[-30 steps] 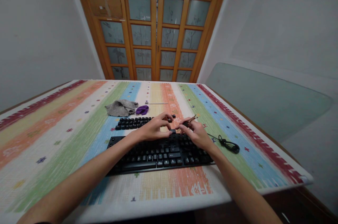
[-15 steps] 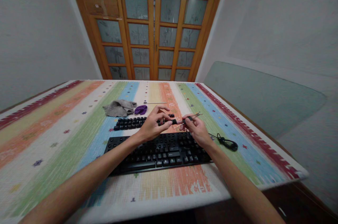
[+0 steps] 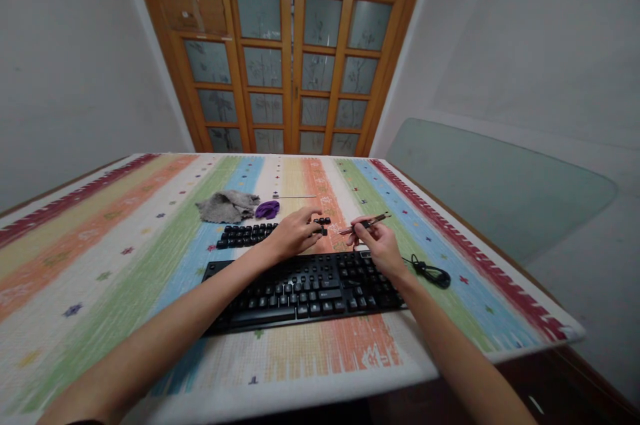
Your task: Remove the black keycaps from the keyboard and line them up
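Note:
My left hand [image 3: 299,233] is above the far side of the black keyboard [image 3: 273,313], its thumb and fingers closed around a black keycap [image 3: 324,232]. More loose keycaps [image 3: 245,235] stand in rows behind the keyboard, partly covered by that hand. Over the keyboard's right part, my right hand [image 3: 376,241] grips a slim keycap puller [image 3: 371,221] with a dark handle and thin metal wires. The wires point left toward the other hand, with nothing caught in them. Keys are gone from part of the keyboard's upper area.
A grey cloth [image 3: 227,206] and a crumpled purple cloth [image 3: 267,210] lie behind the keycaps. A thin rod [image 3: 296,197] rests farther back. The keyboard's coiled cable [image 3: 431,273] sits at the right on the striped tablecloth [image 3: 150,245].
The keycap has come off the puller's wires into my left hand, which moved slightly away to the loose keycaps. My right hand has drawn a little to the right with the puller.

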The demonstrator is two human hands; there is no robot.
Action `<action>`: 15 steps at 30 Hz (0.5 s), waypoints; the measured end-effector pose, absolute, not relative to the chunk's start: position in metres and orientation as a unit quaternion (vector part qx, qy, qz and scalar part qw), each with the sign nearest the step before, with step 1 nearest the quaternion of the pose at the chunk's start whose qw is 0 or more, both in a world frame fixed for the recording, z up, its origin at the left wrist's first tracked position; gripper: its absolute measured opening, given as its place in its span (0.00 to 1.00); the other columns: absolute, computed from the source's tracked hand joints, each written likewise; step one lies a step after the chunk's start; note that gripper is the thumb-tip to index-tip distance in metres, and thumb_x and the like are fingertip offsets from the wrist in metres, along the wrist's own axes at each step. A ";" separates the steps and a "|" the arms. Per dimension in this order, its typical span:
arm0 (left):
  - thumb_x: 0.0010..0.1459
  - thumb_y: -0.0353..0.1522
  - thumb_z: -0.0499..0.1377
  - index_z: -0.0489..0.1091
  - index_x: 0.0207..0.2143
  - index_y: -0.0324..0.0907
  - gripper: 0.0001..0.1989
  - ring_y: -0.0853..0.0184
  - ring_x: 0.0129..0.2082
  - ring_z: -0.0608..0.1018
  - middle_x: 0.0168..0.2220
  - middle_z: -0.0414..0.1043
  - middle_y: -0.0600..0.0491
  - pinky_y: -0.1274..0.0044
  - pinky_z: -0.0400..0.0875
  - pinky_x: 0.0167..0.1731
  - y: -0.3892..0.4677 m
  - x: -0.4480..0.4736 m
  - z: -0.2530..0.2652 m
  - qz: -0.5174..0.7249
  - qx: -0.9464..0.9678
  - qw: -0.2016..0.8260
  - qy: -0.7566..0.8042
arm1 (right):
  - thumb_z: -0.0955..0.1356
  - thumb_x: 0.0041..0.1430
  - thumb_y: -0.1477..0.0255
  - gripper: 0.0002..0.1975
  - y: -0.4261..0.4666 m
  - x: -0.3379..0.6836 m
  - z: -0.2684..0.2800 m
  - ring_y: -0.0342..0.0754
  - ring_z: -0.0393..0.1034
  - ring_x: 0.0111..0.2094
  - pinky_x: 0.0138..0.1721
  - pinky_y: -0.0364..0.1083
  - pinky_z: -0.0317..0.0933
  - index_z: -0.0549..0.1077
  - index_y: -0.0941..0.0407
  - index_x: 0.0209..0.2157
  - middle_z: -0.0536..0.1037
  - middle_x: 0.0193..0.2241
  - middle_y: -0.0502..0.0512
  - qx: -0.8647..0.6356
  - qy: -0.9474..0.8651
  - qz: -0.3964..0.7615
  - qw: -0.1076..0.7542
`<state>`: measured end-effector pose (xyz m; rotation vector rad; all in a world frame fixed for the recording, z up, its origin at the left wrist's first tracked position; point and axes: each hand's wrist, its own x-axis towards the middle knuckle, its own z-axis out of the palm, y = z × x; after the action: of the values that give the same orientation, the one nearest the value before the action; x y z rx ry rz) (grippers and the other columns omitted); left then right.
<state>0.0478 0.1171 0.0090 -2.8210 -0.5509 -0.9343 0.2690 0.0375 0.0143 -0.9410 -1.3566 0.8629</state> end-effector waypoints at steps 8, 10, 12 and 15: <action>0.61 0.33 0.60 0.75 0.36 0.39 0.07 0.59 0.48 0.73 0.52 0.68 0.44 0.68 0.72 0.46 0.134 0.063 -0.007 -0.220 -0.948 0.103 -0.205 | 0.72 0.53 0.53 0.21 0.036 0.271 0.015 0.47 0.73 0.22 0.24 0.45 0.63 0.69 0.56 0.34 0.82 0.27 0.57 -0.406 -0.579 0.374 0.600; 0.61 0.33 0.60 0.76 0.36 0.38 0.07 0.60 0.47 0.73 0.51 0.68 0.44 0.69 0.72 0.45 0.136 0.065 -0.009 -0.210 -0.949 0.108 -0.209 | 0.72 0.53 0.53 0.21 0.036 0.271 0.016 0.47 0.74 0.22 0.24 0.45 0.64 0.69 0.56 0.34 0.82 0.27 0.57 -0.406 -0.577 0.374 0.602; 0.62 0.32 0.59 0.76 0.36 0.37 0.08 0.60 0.46 0.73 0.50 0.69 0.43 0.69 0.72 0.45 0.137 0.065 -0.011 -0.203 -0.949 0.114 -0.213 | 0.72 0.53 0.53 0.21 0.036 0.271 0.017 0.47 0.73 0.22 0.24 0.45 0.64 0.69 0.56 0.34 0.82 0.27 0.57 -0.405 -0.576 0.375 0.603; 0.62 0.32 0.57 0.76 0.37 0.37 0.08 0.60 0.45 0.73 0.50 0.69 0.43 0.69 0.73 0.44 0.137 0.066 -0.013 -0.191 -0.951 0.117 -0.212 | 0.72 0.53 0.53 0.20 0.035 0.271 0.018 0.47 0.73 0.21 0.24 0.45 0.64 0.69 0.56 0.34 0.82 0.26 0.56 -0.403 -0.577 0.375 0.604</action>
<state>0.0655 0.1371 -0.0127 -2.7857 -0.6205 -0.5578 0.2710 0.0351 0.0176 -0.9326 -1.3354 0.8680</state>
